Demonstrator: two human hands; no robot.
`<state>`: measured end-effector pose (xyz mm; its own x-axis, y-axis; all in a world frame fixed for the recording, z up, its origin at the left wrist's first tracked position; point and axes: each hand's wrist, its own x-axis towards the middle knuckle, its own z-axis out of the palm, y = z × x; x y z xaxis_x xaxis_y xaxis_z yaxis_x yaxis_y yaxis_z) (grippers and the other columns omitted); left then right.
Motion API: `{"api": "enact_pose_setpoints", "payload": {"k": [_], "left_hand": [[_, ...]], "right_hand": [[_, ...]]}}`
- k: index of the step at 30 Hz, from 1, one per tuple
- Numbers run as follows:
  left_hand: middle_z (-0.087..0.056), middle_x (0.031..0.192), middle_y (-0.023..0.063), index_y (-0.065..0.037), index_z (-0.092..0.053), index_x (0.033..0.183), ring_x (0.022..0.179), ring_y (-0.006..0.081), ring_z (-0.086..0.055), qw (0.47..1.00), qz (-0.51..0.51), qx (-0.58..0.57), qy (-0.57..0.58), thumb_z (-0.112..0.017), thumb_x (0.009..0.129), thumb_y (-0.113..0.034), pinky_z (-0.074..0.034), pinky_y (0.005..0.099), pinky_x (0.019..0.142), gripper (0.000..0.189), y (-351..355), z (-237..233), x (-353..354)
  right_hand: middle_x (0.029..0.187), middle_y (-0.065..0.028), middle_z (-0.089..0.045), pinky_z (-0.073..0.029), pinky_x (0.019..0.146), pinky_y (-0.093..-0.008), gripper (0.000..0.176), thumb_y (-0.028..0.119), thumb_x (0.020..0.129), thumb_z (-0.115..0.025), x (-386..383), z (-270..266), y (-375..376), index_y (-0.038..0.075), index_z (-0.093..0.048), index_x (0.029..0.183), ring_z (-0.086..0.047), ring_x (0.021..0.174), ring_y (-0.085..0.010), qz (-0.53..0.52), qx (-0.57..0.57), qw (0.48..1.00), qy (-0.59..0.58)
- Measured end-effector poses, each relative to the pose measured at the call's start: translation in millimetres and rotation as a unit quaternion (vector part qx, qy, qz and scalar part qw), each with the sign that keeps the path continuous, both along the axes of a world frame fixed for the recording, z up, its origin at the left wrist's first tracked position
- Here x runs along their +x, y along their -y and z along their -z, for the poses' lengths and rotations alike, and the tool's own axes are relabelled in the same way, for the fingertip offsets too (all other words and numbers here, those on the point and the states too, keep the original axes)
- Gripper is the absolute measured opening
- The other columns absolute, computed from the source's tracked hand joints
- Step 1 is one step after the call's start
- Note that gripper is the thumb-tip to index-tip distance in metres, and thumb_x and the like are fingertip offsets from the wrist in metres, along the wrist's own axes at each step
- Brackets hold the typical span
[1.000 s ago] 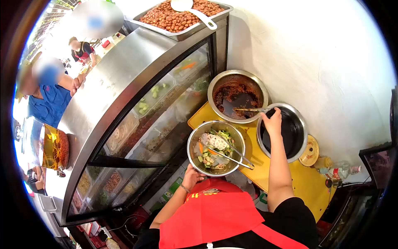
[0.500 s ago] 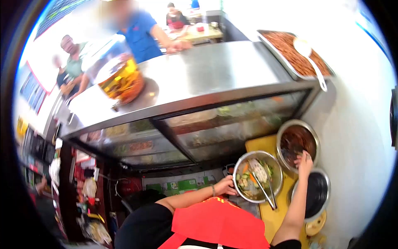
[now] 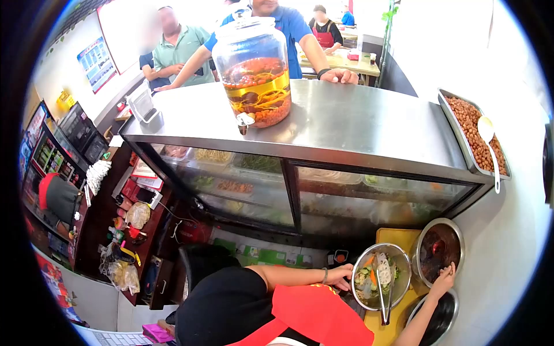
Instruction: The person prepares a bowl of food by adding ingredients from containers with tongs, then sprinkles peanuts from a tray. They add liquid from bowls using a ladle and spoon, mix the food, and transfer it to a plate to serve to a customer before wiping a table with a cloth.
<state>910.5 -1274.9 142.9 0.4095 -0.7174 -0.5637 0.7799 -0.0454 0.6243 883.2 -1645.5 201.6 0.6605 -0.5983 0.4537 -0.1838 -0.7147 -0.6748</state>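
My left hand (image 3: 341, 277) is at the left rim of a steel mixing bowl (image 3: 360, 300), its fingers closed on the edge. In this bowl are cut vegetables, orange strips and a pale piece of food. A pair of metal tongs (image 3: 385, 308) leans in it, the handle end over the near rim. My right hand (image 3: 443, 281) is at the near edge of a steel pot (image 3: 460, 236) holding dark red sauce. Its fingers are closed, but what they grip is too small to make out. A second pot (image 3: 453, 305) with dark contents stands below my right forearm.
Bowl and pots stand on a yellow surface (image 3: 398, 235). Ahead is a steel-topped glass display fridge (image 3: 358, 109) bearing a large glass jar (image 3: 257, 75) and a tray of peanuts (image 3: 461, 115) with a white spoon (image 3: 487, 135). People stand behind it. At left is a cluttered dark counter (image 3: 98, 236).
The view has swung left and up, so bowl, pots and fridge appear lower and further right. My left hand stays at the bowl, my right hand at the sauce pot's edge.
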Motion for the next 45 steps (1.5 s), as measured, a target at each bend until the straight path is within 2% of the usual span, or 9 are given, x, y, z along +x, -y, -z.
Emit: {"api": "enact_pose_setpoints", "payload": {"k": [3,5,11,13,19,22,31,38,45], "left_hand": [[-0.047,0.104,0.003,-0.014,-0.035,0.105,0.084,0.0286,-0.061,1.0,-0.008,-0.015,-0.007,-0.049,0.075,-0.022,-0.049,0.0389,0.075,0.034,-14,4,3],[-0.048,0.103,0.0037,-0.014,-0.035,0.106,0.081,0.0265,-0.061,1.0,-0.005,-0.008,-0.01,-0.048,0.075,-0.021,-0.05,0.0367,0.073,0.034,-13,5,4],[-0.053,0.098,0.0084,-0.013,-0.036,0.112,0.079,0.023,-0.061,1.0,0.023,0.011,-0.014,-0.044,0.072,-0.011,-0.052,0.0365,0.068,0.041,-10,-8,12],[-0.051,0.112,0.0086,-0.016,-0.032,0.122,0.089,0.0249,-0.06,0.999,0.037,0.025,0.014,-0.044,0.072,-0.015,-0.05,0.0386,0.075,0.051,-10,-21,13],[-0.045,0.122,0.0126,-0.018,-0.031,0.123,0.095,0.0297,-0.058,0.997,0.052,-0.052,0.002,-0.047,0.075,-0.017,-0.051,0.0382,0.073,0.051,-12,3,18],[-0.049,0.117,0.0108,-0.014,-0.034,0.109,0.092,0.0297,-0.059,0.998,0.049,-0.048,-0.002,-0.043,0.078,-0.012,-0.051,0.0387,0.072,0.032,-11,-3,22],[-0.045,0.121,0.0095,-0.013,-0.031,0.114,0.096,0.0284,-0.058,0.993,0.078,-0.084,-0.001,-0.042,0.083,-0.016,-0.05,0.0332,0.074,0.033,-18,1,30],[-0.044,0.122,0.011,-0.013,-0.031,0.113,0.096,0.0273,-0.058,0.994,0.086,-0.071,0.009,-0.042,0.082,-0.016,-0.05,0.0339,0.073,0.033,-17,0,32],[-0.041,0.124,0.0133,-0.012,-0.03,0.112,0.097,0.0301,-0.057,0.995,0.073,-0.066,0.005,-0.041,0.082,-0.014,-0.051,0.0341,0.072,0.033,-17,-1,32]], "right_hand": [[0.079,-0.0146,-0.06,-0.05,0.061,-0.0288,0.036,0.028,0.093,-0.039,4,28,7,0.0,-0.054,0.109,-0.061,0.067,-0.0188,0.054,0.121,0.991,0.034],[0.082,-0.0157,-0.06,-0.051,0.06,-0.0271,0.037,0.029,0.092,-0.039,1,44,24,0.0,-0.054,0.109,-0.062,0.068,-0.0198,0.055,0.272,0.958,0.075],[0.086,-0.0214,-0.059,-0.053,0.068,-0.03,0.036,0.025,0.09,-0.042,-22,24,36,-0.005,-0.053,0.107,-0.063,0.074,-0.0268,0.065,0.45,0.878,0.149],[0.084,-0.0207,-0.06,-0.053,0.067,-0.0314,0.033,0.022,0.089,-0.044,-32,4,29,-0.005,-0.054,0.106,-0.063,0.072,-0.0273,0.082,0.486,0.852,0.178],[0.075,-0.0158,-0.06,-0.052,0.056,-0.0269,0.031,0.023,0.091,-0.045,-72,-71,-8,-0.004,-0.054,0.101,-0.063,0.064,-0.0217,0.042,0.418,0.894,0.157],[0.074,-0.0153,-0.06,-0.051,0.055,-0.0265,0.028,0.021,0.091,-0.044,-90,-89,-36,-0.004,-0.054,0.098,-0.063,0.062,-0.0211,0.016,0.421,0.895,0.146],[0.088,-0.0177,-0.06,-0.052,0.067,-0.0292,0.027,0.013,0.091,-0.041,-122,-67,-115,-0.006,-0.051,0.108,-0.063,0.078,-0.0228,-0.095,0.368,0.922,0.076],[0.078,-0.0175,-0.061,-0.052,0.057,-0.0261,0.028,0.019,0.092,-0.039,-122,-62,-92,-0.005,-0.052,0.1,-0.064,0.066,-0.0234,0.078,0.535,0.821,0.186],[0.08,-0.0191,-0.061,-0.052,0.058,-0.0268,0.03,0.019,0.092,-0.04,-107,-61,-76,-0.006,-0.05,0.104,-0.064,0.068,-0.0243,0.107,0.497,0.833,0.221]]}}
